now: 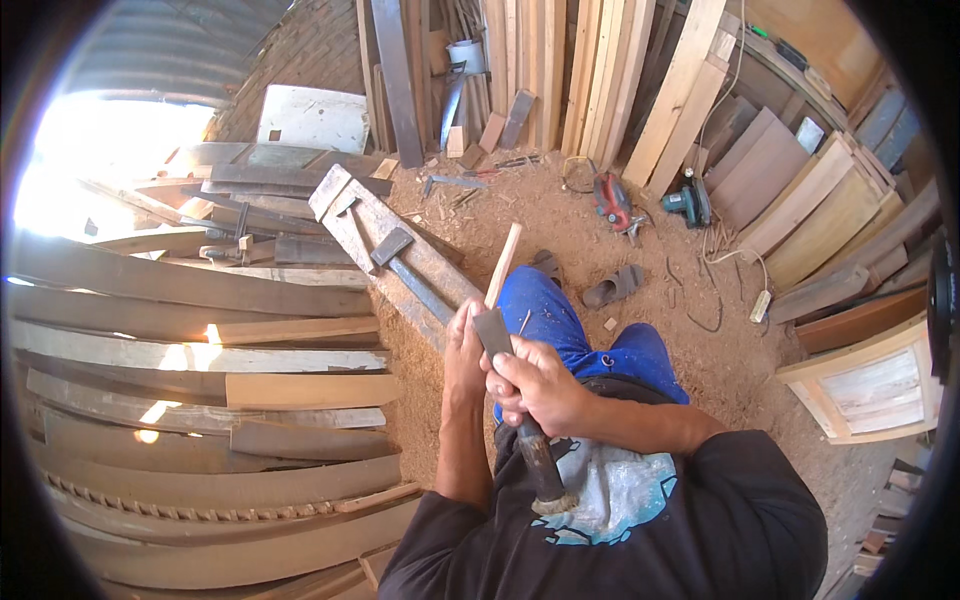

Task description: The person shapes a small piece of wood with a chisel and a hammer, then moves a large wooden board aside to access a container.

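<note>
My left hand (463, 350) is closed around a narrow pale wood strip (503, 265), whose free end points up and away from me. Close against it, my right hand (543, 385) grips a wide chisel (493, 332) by its lower blade and neck. The chisel's dark wooden handle (541, 465) runs back toward my chest and ends in a frayed butt. Its blade overlaps the strip in this view, and I cannot tell whether they touch. Beyond my hands a hammer (415, 275) lies on a worn plank (345, 205).
Stacked boards (200, 350) fill the left side. On the shaving-covered ground ahead lie a red power tool (613, 203), a green power tool (688, 203) and a handsaw (455, 182). Sandals (613, 287) lie beyond my knees. Upright timber (605, 80) lines the back; a framed wood panel (865, 385) stands right.
</note>
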